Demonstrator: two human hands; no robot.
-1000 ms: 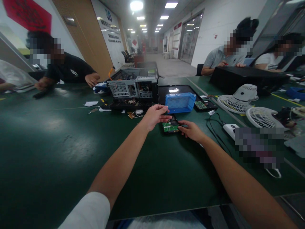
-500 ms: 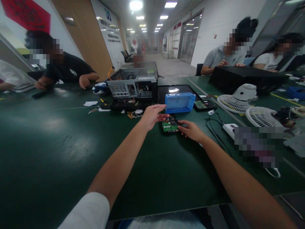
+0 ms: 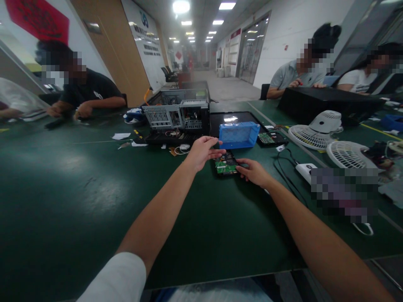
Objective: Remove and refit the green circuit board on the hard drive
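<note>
A flat black device with an exposed green circuit board (image 3: 226, 167) lies on the green table. My right hand (image 3: 253, 172) grips its right edge, thumb on top and fingers curled at the side. Over the far left corner of the device hovers my left hand (image 3: 203, 154), its thumb and fingers stretched out and apart; nothing is visible between them. Whether its lower fingers touch the device, I cannot tell. Just behind both hands, a blue plastic bin (image 3: 239, 135) rests on its side, its opening facing right.
An opened computer case (image 3: 176, 115) stands behind on the left. Right of the bin sits another black device with a green board (image 3: 272, 138). White fan parts (image 3: 315, 131), a power strip (image 3: 307, 170) and cables lie to the right. Several people sit around the table.
My hands and the device keep nearly the same place. The view shifts slightly. At the far left, a person's arm has drawn inward toward their other hand.
</note>
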